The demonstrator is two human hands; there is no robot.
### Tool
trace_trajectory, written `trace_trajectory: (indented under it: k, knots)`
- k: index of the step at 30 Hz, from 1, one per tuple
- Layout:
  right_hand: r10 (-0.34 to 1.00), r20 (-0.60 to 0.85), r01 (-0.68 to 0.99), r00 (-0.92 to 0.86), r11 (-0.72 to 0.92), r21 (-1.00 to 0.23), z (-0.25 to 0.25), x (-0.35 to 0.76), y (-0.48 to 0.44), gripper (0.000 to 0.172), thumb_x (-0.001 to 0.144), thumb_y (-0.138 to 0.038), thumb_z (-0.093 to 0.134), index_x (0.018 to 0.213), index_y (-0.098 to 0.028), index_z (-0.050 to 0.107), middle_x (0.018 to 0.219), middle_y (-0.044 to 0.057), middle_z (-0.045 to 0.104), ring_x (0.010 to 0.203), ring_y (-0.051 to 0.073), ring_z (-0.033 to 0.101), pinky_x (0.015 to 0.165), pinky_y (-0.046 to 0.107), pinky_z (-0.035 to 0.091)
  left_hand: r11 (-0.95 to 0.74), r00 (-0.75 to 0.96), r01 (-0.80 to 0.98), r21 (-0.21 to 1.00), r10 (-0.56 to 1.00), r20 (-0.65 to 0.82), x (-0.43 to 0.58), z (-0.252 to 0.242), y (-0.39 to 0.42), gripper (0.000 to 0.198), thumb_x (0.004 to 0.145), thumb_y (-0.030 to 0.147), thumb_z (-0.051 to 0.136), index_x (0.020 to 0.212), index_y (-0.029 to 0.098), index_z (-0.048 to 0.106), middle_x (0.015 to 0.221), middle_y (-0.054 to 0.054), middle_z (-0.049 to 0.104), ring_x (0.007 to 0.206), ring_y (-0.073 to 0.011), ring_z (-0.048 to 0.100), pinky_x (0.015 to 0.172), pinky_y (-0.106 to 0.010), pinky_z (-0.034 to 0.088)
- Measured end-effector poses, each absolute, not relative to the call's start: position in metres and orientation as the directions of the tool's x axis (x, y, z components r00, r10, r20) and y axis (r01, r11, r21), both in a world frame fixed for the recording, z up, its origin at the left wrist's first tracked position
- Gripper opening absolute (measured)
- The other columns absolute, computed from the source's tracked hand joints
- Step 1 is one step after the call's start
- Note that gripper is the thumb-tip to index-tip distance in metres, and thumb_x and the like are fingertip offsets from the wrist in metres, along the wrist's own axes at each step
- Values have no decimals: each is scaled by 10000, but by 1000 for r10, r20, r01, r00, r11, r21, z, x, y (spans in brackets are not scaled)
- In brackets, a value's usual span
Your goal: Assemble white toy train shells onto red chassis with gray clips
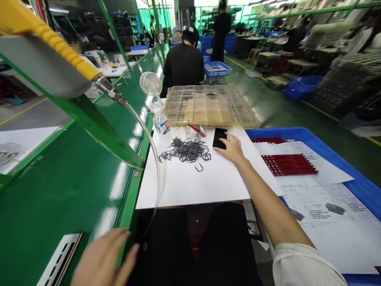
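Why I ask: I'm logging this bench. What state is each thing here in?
Left hand, open, raised near the green bench edge, empty
Right hand, fingertips on the black slab
Black slab, flat on the board
Dark wire clips, tangled heap; one clip apart
White board, lying flat
Compartment tray, few dark parts inside
Plastic bottle, upright
Blue crate, holding papers and red strips

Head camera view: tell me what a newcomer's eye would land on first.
A tangled heap of dark grey wire loops lies on a white board, with the right hand touching a flat black slab beside the heap. Beyond the board sits a large clear compartment tray. To the right, a blue crate holds papers and red strips.
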State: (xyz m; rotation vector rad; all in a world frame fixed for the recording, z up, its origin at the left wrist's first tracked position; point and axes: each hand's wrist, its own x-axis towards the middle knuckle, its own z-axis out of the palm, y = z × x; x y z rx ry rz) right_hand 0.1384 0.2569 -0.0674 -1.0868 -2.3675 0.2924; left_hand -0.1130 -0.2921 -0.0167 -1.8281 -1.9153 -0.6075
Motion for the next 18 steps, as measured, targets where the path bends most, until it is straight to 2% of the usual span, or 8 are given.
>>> trace_trajectory:
  k: [2,4,7,9,12,18]
  knots:
    - [757,360,661,-545,652,-372,-74,135,255,741,931,-759,776,1425,-206,771,1744,226,494,1578,512,461,1304,756,354,-180,96,980,83,797,596,-71,-21,-244,167,1059,167,653,1209,165,727,1112,-123,815,1043,-272,772,940,-402,606]
    - [754,361,661,-549,656,-365,-78,136,252,773,936,-768,762,1471,-210,742,1759,219,475,1588,498,451,1326,740,331,-387,256,917,98,760,598,-36,-28,-197,156,1075,203,605,1156,150,727,1051,-121,811,1003,-277,770,905,-421,603]
    - [756,336,649,-562,655,-387,-78,140,252,798,932,-792,749,1490,-222,724,1768,211,458,1613,490,426,1331,730,348,-570,424,817,91,699,576,-10,-41,-132,130,1064,253,612,1000,176,695,890,-87,743,822,-253,714,704,-396,531]
    - [764,329,629,-555,645,-435,-75,143,253,869,893,-814,781,1529,-230,687,1765,212,449,1618,481,428,1325,718,384,-612,476,788,68,675,563,-5,-50,-93,222,1073,302,610,876,206,642,772,-45,663,707,-227,646,603,-380,436]
    - [765,358,568,-535,639,-519,-75,149,257,952,806,-833,854,1531,-246,660,1735,207,459,1569,459,499,1323,693,425,-606,476,793,65,682,555,-7,-66,-50,349,1104,326,557,768,232,568,670,-14,596,611,-197,587,538,-371,329]
    - [737,396,475,-548,664,-578,-82,160,263,818,749,-781,929,1353,-271,723,1641,168,510,1508,429,574,1306,643,483,-575,458,808,132,752,475,-17,-87,-31,345,1075,261,566,733,237,523,616,12,567,546,-169,539,531,-368,299]
